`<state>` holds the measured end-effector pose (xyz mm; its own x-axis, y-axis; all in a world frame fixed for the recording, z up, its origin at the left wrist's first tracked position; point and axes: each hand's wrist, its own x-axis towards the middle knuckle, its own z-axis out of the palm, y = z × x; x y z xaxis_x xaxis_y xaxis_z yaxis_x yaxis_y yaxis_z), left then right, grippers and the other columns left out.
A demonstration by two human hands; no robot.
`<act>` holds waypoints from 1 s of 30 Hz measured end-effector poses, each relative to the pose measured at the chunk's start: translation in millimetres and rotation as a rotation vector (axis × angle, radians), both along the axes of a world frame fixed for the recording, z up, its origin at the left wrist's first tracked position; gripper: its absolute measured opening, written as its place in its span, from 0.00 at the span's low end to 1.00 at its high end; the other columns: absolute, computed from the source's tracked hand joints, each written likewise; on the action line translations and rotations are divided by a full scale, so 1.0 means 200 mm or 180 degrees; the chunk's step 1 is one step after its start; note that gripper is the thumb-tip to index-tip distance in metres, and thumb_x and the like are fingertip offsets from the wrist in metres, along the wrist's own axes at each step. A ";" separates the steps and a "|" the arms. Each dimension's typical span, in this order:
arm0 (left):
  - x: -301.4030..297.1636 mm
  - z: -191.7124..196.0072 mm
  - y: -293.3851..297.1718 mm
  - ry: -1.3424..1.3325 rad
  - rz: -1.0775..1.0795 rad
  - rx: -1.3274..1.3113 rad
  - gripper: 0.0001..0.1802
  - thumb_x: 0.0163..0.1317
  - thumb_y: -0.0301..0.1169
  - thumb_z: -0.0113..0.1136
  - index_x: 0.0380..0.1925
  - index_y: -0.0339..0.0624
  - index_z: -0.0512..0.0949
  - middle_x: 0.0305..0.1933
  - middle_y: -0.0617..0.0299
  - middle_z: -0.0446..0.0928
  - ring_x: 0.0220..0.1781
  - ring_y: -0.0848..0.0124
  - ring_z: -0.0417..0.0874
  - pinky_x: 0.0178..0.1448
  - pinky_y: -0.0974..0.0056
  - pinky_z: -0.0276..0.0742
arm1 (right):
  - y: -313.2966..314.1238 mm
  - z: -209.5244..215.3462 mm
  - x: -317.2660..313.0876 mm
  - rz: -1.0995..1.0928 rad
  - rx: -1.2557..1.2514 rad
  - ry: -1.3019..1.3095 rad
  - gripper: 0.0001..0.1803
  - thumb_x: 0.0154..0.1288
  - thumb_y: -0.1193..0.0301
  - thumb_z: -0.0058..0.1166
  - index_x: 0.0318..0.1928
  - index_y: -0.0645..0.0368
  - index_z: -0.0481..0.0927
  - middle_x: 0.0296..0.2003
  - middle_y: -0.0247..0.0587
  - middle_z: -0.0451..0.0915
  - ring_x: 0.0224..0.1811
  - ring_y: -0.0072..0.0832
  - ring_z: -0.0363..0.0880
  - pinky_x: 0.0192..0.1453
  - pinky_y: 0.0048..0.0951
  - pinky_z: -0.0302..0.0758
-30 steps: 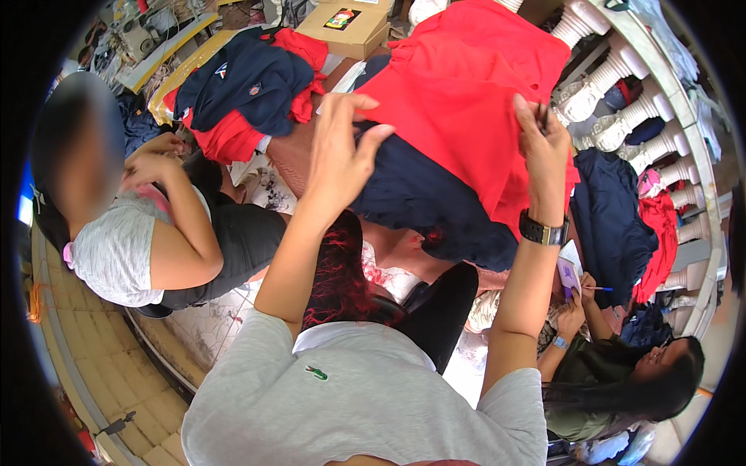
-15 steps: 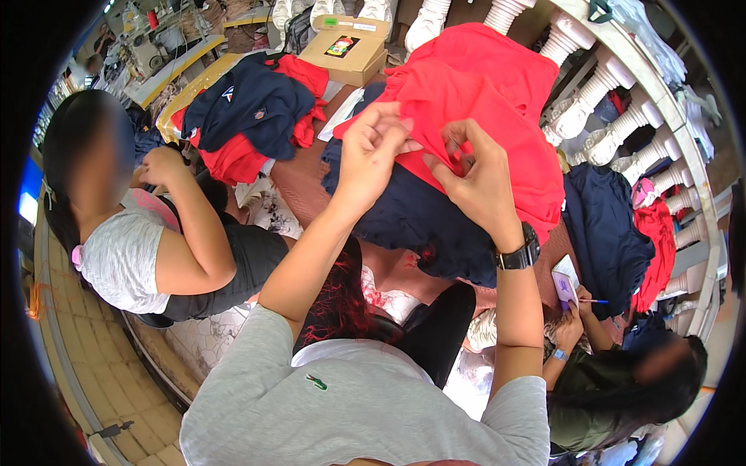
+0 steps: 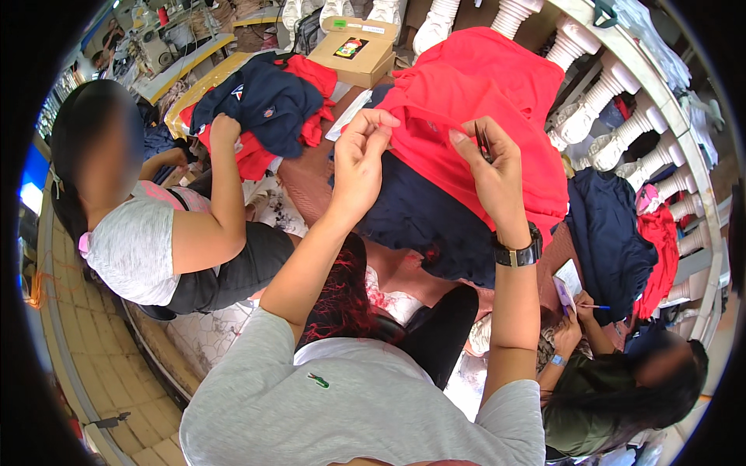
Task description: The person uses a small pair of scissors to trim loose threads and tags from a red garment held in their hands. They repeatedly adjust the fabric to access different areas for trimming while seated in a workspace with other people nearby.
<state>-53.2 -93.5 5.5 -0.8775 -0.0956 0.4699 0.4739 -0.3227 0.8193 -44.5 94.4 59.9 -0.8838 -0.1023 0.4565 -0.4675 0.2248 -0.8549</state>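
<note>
A bright red garment (image 3: 486, 85) lies heaped over a pile of navy garments (image 3: 431, 213) in front of me. My left hand (image 3: 364, 155) is closed, thumb and forefinger pinching the red cloth's near edge. Beside it, my right hand (image 3: 491, 159) is closed too, with small dark thread snips (image 3: 482, 142) tucked in its fingers. Its thumb and fingertips also meet the red cloth. Between the two hands the cloth edge is drawn out, forming a small fold. My right wrist wears a black watch (image 3: 518, 255).
A person in a grey shirt (image 3: 132, 245) sits at left by navy and red garments (image 3: 268, 97). Another person at lower right holds a notepad (image 3: 566, 287) and a blue pen (image 3: 594, 307). A cardboard box (image 3: 353, 50) stands behind; a white balustrade (image 3: 606, 85) curves along the right.
My hands have moved apart, lifting the red cloth edge between them. The snips now show in my right hand. The person at left has moved an arm toward the navy garments.
</note>
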 end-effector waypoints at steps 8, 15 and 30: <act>0.06 -0.12 -0.01 -0.0124 0.0316 -0.1319 0.12 0.75 0.32 0.56 0.40 0.31 0.77 0.38 0.66 0.73 0.50 0.77 0.75 0.55 0.72 0.69 | 0.10 -0.06 -0.08 -0.0415 -0.0021 0.0030 0.14 0.70 0.64 0.66 0.31 0.62 0.83 0.19 0.18 0.67 0.22 0.08 0.58 0.25 0.19 0.54; 0.02 -0.28 -0.07 -0.0128 -0.0497 -0.0032 0.10 0.79 0.32 0.49 0.44 0.35 0.73 0.36 0.70 0.72 0.39 0.81 0.70 0.47 0.74 0.68 | 0.07 -0.03 -0.17 -0.0191 0.0613 0.0384 0.15 0.66 0.65 0.69 0.31 0.65 0.83 0.21 0.28 0.74 0.26 0.17 0.68 0.32 0.25 0.66; -0.10 -0.22 0.03 0.1434 0.1291 -0.2497 0.13 0.53 0.22 0.71 0.40 0.37 0.81 0.49 0.55 0.79 0.52 0.60 0.79 0.57 0.59 0.74 | 0.06 -0.14 0.04 -0.1674 0.2088 0.0705 0.12 0.57 0.73 0.65 0.44 0.58 0.83 0.35 0.43 0.77 0.36 0.42 0.82 0.38 0.38 0.77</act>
<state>-74.0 -88.1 -38.1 -0.5709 0.1318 0.8104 0.7482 0.4898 0.4475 -36.3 105.5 30.9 -0.7882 -0.0082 0.6154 -0.3048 0.8739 -0.3786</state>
